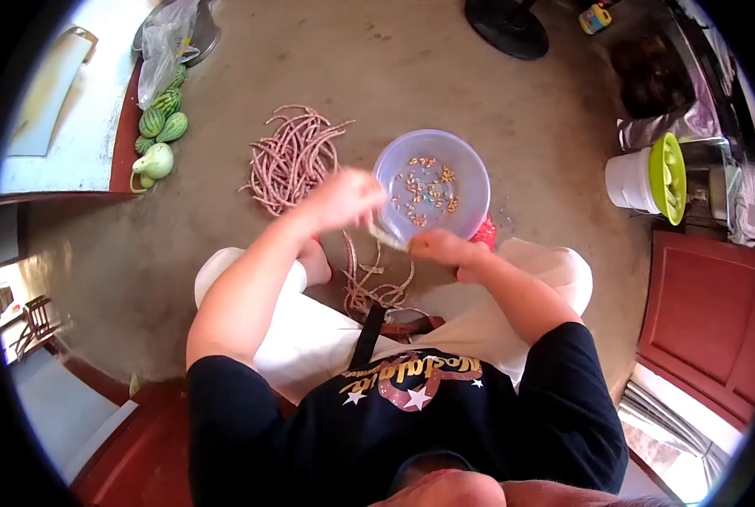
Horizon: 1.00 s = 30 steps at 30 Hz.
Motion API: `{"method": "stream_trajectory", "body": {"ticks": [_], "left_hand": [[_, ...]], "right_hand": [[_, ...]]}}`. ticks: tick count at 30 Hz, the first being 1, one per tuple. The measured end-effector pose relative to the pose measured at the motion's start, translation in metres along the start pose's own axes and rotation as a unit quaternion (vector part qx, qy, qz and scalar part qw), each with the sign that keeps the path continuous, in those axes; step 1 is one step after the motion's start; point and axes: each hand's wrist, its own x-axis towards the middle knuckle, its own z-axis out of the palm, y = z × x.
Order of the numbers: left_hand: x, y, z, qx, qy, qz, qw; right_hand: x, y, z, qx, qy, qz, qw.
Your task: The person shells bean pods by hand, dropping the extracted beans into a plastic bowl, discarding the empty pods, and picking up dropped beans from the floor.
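My left hand point(350, 200) is closed near the rim of a pale purple plastic basin point(383, 162), its fingers blurred. Lower and to the right, my right hand point(441, 248) is pinched closed in front of the basin. A pale, thin bean pod point(388, 237) stretches between the two hands, its ends hidden in the fingers. Loose beans point(426, 188) lie scattered on the basin's bottom. To the left, a heap of purple long bean pods point(297, 156) rests on the floor. Emptied-looking pods point(377, 291) lie between my feet, below the hands.
Small striped melons point(173, 128) and a pale green gourd point(154, 160) sit beside a table point(86, 160) at left. On the right stand a white bucket point(631, 182) with a green basin point(667, 178) and a red cabinet point(703, 313). A black round base point(513, 29) is ahead.
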Motion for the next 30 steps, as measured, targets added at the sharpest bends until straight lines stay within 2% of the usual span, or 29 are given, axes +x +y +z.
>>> {"method": "stream_trajectory", "body": {"ticks": [1,2,3,4,6,8,10,11,12,13,14,16,17,18,20,24,25,27,28,29,30], "left_hand": [[-0.007,-0.005,0.015,0.068,-0.086,-0.044,0.993],[-0.013,-0.020,0.031,0.120,-0.180,-0.028,0.976],[-0.020,-0.019,0.044,0.237,-0.269,-0.009,0.934],[-0.026,-0.027,0.055,0.227,-0.345,-0.026,0.911],[-0.041,-0.069,0.083,0.298,-0.378,-0.022,0.876],[-0.048,-0.099,0.087,0.335,-0.276,0.083,0.897],[-0.036,-0.076,0.080,0.444,-0.207,-0.034,0.871],[-0.029,-0.060,0.071,0.446,-0.144,-0.032,0.883],[-0.017,-0.054,0.066,0.404,-0.083,-0.030,0.911],[-0.008,-0.056,0.063,0.252,-0.019,-0.026,0.967],[0.000,-0.059,0.060,0.093,0.046,-0.019,0.994],[0.008,-0.043,0.049,0.012,0.056,-0.101,0.993],[0.003,-0.024,0.045,0.170,0.141,-0.048,0.974],[0.001,-0.010,0.044,0.249,0.170,-0.024,0.953],[0.008,-0.011,0.047,0.295,0.251,0.182,0.904],[0.021,-0.020,0.058,0.272,0.190,0.205,0.921],[0.024,-0.022,0.061,0.202,0.175,0.161,0.950],[0.034,-0.024,0.061,0.076,0.117,0.051,0.989],[0.038,-0.023,0.060,0.081,0.116,0.054,0.988],[0.041,-0.020,0.059,-0.059,0.083,-0.002,0.995],[0.043,-0.018,0.059,-0.197,0.048,-0.061,0.977]], "right_hand": [[0.010,0.024,0.019,-0.221,0.023,-0.075,0.972],[0.013,0.038,0.036,-0.430,0.046,-0.147,0.890],[0.002,0.026,0.050,-0.440,0.035,-0.145,0.886],[-0.010,0.010,0.059,-0.448,0.023,-0.144,0.882],[-0.008,0.001,0.060,-0.425,0.000,-0.145,0.894],[0.000,-0.026,0.032,-0.317,0.060,-0.075,0.944],[0.002,-0.041,0.011,-0.282,0.127,-0.090,0.947],[0.013,-0.027,0.006,-0.180,0.196,-0.167,0.949],[0.011,-0.036,-0.001,-0.180,0.197,-0.165,0.949],[0.005,-0.053,-0.008,0.002,0.171,-0.073,0.983],[0.000,-0.065,-0.014,0.183,0.137,0.020,0.973],[-0.005,-0.070,-0.020,0.222,0.149,0.005,0.964],[-0.006,-0.070,-0.023,0.251,0.160,0.006,0.955],[-0.008,-0.068,-0.026,0.280,0.171,0.007,0.945],[-0.010,-0.065,-0.028,0.300,0.166,0.018,0.939],[-0.020,-0.063,-0.031,0.380,0.119,0.007,0.917],[-0.023,-0.064,-0.031,0.419,0.096,-0.004,0.903],[-0.028,-0.070,-0.032,0.396,0.115,-0.047,0.910],[-0.030,-0.071,-0.033,0.370,0.132,-0.085,0.916],[-0.033,-0.069,-0.035,0.333,0.122,-0.107,0.929],[-0.034,-0.067,-0.034,0.334,0.123,-0.109,0.928]]}}
